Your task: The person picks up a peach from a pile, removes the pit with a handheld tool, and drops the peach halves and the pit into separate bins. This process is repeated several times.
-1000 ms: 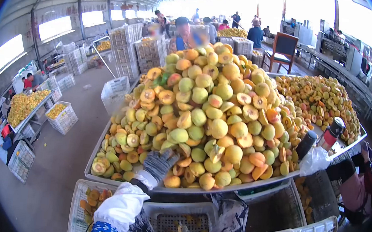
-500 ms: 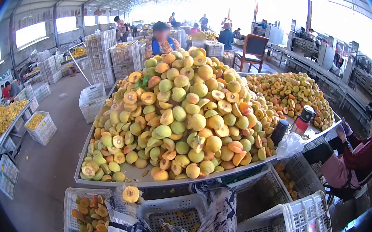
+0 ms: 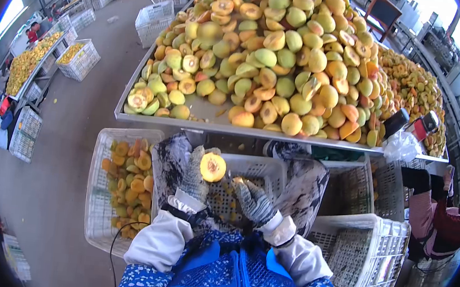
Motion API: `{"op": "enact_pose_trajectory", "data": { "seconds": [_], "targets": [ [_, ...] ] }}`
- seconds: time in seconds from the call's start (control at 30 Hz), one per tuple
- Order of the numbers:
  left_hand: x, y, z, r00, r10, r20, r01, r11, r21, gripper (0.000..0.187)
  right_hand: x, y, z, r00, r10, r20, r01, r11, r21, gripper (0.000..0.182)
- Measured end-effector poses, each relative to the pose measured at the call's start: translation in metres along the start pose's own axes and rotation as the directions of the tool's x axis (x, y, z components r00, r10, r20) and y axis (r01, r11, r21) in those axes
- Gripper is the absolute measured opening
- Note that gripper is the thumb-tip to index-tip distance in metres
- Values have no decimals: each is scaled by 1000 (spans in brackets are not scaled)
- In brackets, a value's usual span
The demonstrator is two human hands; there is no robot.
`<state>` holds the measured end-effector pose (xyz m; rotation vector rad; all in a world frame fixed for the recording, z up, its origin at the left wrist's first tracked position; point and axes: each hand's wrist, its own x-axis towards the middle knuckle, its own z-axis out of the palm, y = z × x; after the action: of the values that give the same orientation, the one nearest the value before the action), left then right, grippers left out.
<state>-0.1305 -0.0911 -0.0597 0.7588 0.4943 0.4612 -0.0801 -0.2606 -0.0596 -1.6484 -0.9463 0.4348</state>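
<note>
My left hand (image 3: 195,174), in a grey glove, is closed on a peach half (image 3: 213,167) with its yellow cut face turned up toward me. To the right of it is my right hand (image 3: 255,202), also gloved, its fingers bent together and pointing toward the peach half but apart from it. Something small shows at those fingertips, too small to make out. Both hands are above a grey plastic crate (image 3: 258,168) between my knees. Beyond them, a large heap of peaches (image 3: 282,60), many cut in half, lies on a metal-edged table (image 3: 253,130).
At my left stands a crate of peach halves (image 3: 132,178). White crates (image 3: 371,257) stand at my right. A dark bottle (image 3: 396,123), a red flask (image 3: 423,125) and a plastic bag (image 3: 402,147) sit by the table's right corner. A seated person (image 3: 444,219) is at far right.
The view has tilted down toward my lap. My right hand has come up from low over the crate toward my left hand, which still holds the peach half.
</note>
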Motion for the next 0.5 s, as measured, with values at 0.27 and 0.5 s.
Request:
{"op": "enact_pose_trajectory", "data": {
  "seconds": [0.27,0.5],
  "targets": [
    [9,-31,-20,996,-26,89,18,996,92,26,13,-13,0,990,144,-7,-142,984,111,27],
    [-11,-18,3,871,318,375,-475,348,808,21,6,21,19,985,173,10,-173,983,60,23]
  ]
}}
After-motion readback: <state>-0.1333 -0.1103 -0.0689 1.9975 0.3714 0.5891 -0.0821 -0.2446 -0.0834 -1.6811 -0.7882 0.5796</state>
